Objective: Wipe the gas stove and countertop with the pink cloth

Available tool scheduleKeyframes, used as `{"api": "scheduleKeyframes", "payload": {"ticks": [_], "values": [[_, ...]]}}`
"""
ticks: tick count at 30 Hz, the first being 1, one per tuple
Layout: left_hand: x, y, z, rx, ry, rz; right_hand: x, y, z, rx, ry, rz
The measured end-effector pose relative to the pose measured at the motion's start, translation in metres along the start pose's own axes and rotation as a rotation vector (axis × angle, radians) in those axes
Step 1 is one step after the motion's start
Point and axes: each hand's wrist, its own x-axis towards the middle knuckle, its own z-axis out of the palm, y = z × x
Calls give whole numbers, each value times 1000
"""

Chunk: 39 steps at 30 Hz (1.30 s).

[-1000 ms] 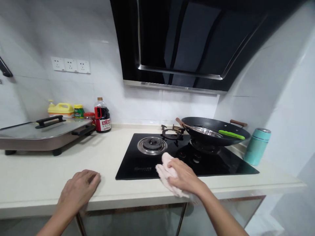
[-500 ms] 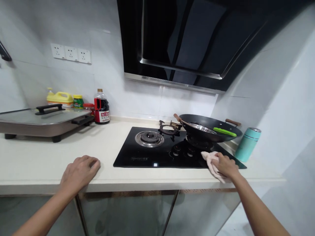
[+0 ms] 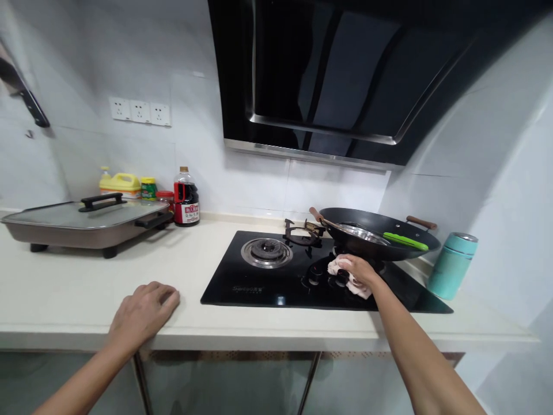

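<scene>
My right hand (image 3: 358, 270) is closed on a pale pink cloth (image 3: 358, 288) and presses it on the black glass gas stove (image 3: 254, 294). The cloth lies against the right-hand knob, just in front of the wok. A black wok (image 3: 367, 218) with wooden handles sits over the right burner, holding a shiny metal lid or dish (image 3: 365, 233) and a bright green-handled utensil (image 3: 406, 241). My left hand (image 3: 142, 311) rests on the white countertop (image 3: 194, 323) near its front edge, fingers loosely curled with nothing seen in them; their tips are hidden.
A lidded electric pan (image 3: 78, 233) stands at left, with a dark sauce bottle (image 3: 187, 199), small jars and a yellow jug (image 3: 125, 184) behind. A turquoise flask (image 3: 451, 268) stands beside the stove's right end. A dark range hood (image 3: 319, 75) hangs above; a knife (image 3: 30, 104) is at upper left.
My right hand has moved the cloth left and farther back, from the stove's front right edge to the knob. My left hand stays on the counter. The view has shifted slightly.
</scene>
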Motion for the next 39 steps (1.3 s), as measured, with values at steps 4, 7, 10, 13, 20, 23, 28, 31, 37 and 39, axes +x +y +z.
{"api": "scheduleKeyframes", "payload": {"ticks": [4,7,10,13,20,23,28,31,37,39], "values": [[2,-2,1,3,-33,-18,6,-3,-2,111,-67,-42],[3,-2,2,12,-53,-23,9,-8,-5,168,-125,-100],[3,-2,1,36,-72,-30,14,-18,-6,209,-203,-133],[2,0,-1,42,-73,-37,19,-30,-6,221,-281,-146],[2,-1,-1,21,-40,-53,23,-56,-4,174,-423,-210],[3,-2,-1,16,-43,-60,22,-58,-5,100,-429,-197],[4,-4,-2,33,-75,-66,30,-54,0,-48,-370,-73],[4,-3,-3,26,-92,-62,37,-51,1,-129,-291,31],[5,-3,-4,-12,-103,-68,25,-29,-14,-163,-185,131],[4,-4,-3,-22,-92,-67,14,-20,-18,-162,-151,135]]}}
